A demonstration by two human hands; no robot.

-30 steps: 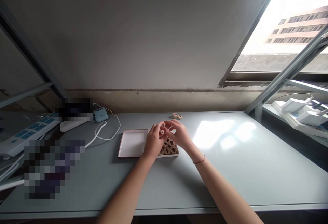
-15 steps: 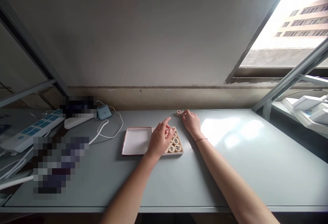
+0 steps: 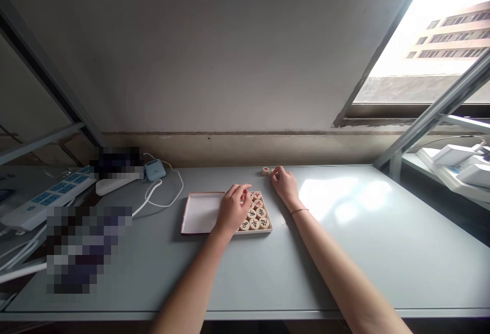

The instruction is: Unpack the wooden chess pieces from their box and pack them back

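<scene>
A shallow box [image 3: 271,228] holds several round wooden Chinese chess pieces [image 3: 254,224] with black or red characters. Its lid [image 3: 202,214], pale inside, lies folded open on the left. Over the box's left part hovers my left hand [image 3: 230,210], thumb and fingers apart, with nothing visible between them; it hides some pieces. Beyond the box, near the desk's back edge, my right hand [image 3: 285,185] has its fingertips closed on a Chinese chess piece [image 3: 273,171] that they partly cover. Just left of it, another piece with a red character [image 3: 265,171] rests on the desk.
The grey desk [image 3: 237,283] meets a wall at the back. To the left are a white power strip [image 3: 57,194], a small light-blue device [image 3: 154,170] and white cables [image 3: 147,196]. White objects [image 3: 455,163] stand on a shelf at the right, below a window.
My left hand has drawn slightly left, uncovering more pieces in the box. My right hand stays by the back edge, and more of the piece at its fingertips shows.
</scene>
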